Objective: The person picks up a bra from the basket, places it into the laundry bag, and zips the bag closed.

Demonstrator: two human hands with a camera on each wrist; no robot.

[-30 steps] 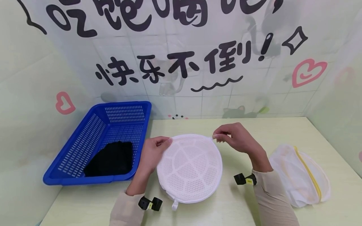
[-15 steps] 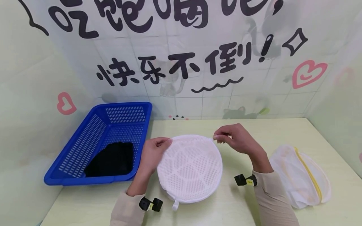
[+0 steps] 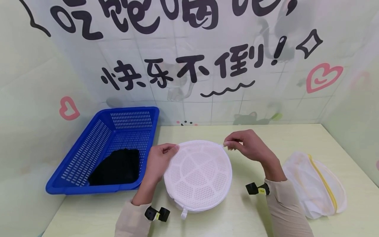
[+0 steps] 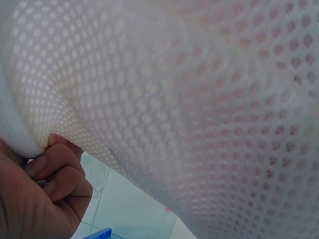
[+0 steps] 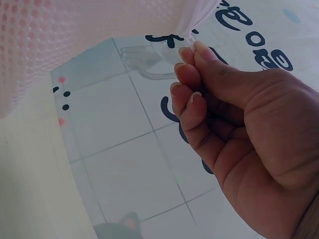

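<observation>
A white mesh bag (image 3: 198, 174) is mid-worktop (image 3: 237, 223). Left hand (image 3: 159, 162) pinches its edge at eleven o'clock, right hand (image 3: 250, 146) its corner at one — both grips narrow. Almost nothing has shifted — work seems paused. Blue basket (image 3: 68, 190): nine o'clock.

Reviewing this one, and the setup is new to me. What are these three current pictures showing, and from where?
There is no machine: a person works bare-handed. The wide picture comes from a head-worn camera looking forward and down; each close-up comes from a small black camera on that wrist. The left hand pinches a round white mesh bag by its rim; the right hand pinches a small white piece at its edge. On the pale table, a rectangular blue plastic basket holding black cloth stands at left, and a translucent white bag with a yellow zip lies at right.
</observation>
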